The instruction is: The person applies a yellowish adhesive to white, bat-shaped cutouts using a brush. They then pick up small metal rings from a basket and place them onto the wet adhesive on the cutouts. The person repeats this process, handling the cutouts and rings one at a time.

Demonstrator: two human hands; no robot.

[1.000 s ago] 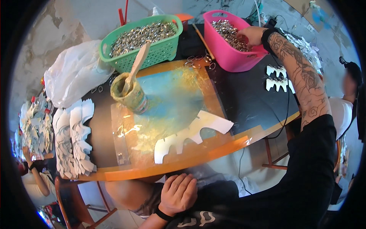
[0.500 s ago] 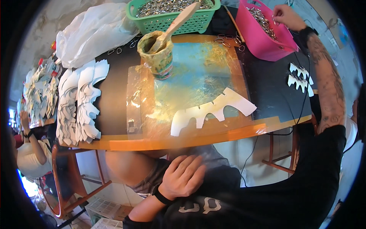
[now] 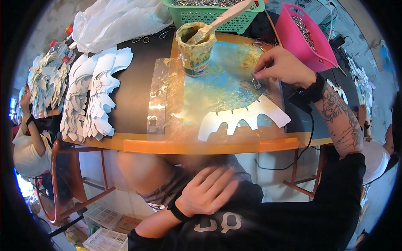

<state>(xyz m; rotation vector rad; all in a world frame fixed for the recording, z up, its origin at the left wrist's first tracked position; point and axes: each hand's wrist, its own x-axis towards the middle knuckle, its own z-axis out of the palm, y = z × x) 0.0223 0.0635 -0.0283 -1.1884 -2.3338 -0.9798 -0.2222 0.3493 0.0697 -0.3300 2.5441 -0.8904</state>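
Above the right part of the stained plastic-covered work mat (image 3: 199,98), my right hand (image 3: 282,67) pinches a small metal loop (image 3: 256,83) between thumb and fingertips. Just below it lies a white scalloped cutout (image 3: 240,117), with arched notches along its near edge and short dark slits along the far one. My left hand (image 3: 207,190) is held near my chest, below the table edge, fingers stretched out and slightly blurred, holding nothing. Behind the cutout stands a glue-crusted can (image 3: 194,54) with a wooden-handled brush (image 3: 224,19) leaning in it.
Stacked white cutouts (image 3: 100,92) lie at the left, beside a white plastic bag (image 3: 119,21). A green basket (image 3: 217,19) and a pink basket (image 3: 307,39) hold metal loops at the back. A black cable (image 3: 310,134) hangs at the right. Another person (image 3: 31,125) sits far left.
My right hand has left the pink basket and moved left and nearer, over the mat, carrying a metal loop. My left hand stays near my chest. The whole view has shifted somewhat.
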